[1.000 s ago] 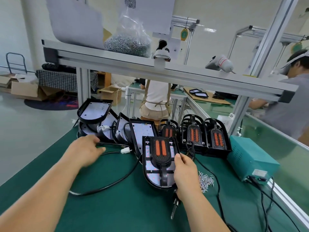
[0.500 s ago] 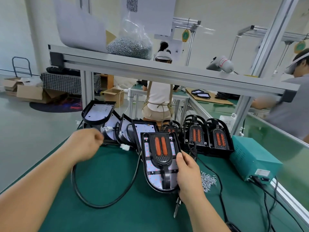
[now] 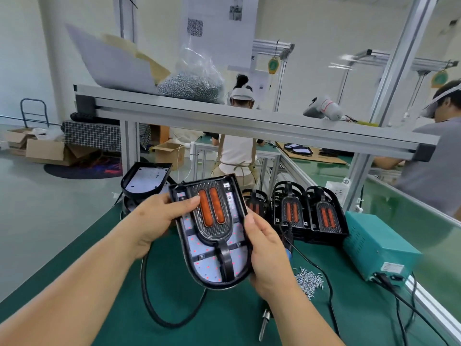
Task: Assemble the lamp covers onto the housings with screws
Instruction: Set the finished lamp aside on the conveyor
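Lamp (image 3: 214, 236): black housing with its cover on, held in both hands over the green tabletop (image 3: 224, 320).
Left hand (image 3: 159, 221): grip curled round its upper left edge.
Right hand (image 3: 269, 250): grip clasping its right side.
Screws (image 3: 309, 280): loose pile nearby.

lamp housing (image 3: 212, 236): black plastic, slight sheen | orange lenses (image 3: 217, 208): glossy translucent plastic | counter (image 3: 224, 320): green matt mat, smooth | loose screws (image 3: 308, 282): bright metal | screw bag (image 3: 197, 71): clear crinkly plastic film | shelf rail (image 3: 224, 121): pale ribbed aluminium | power box (image 3: 374, 245): teal painted metal, matt | boxes on floor (image 3: 42, 148): plain brown cardboard | cable (image 3: 149, 295): black, matt, rubbery
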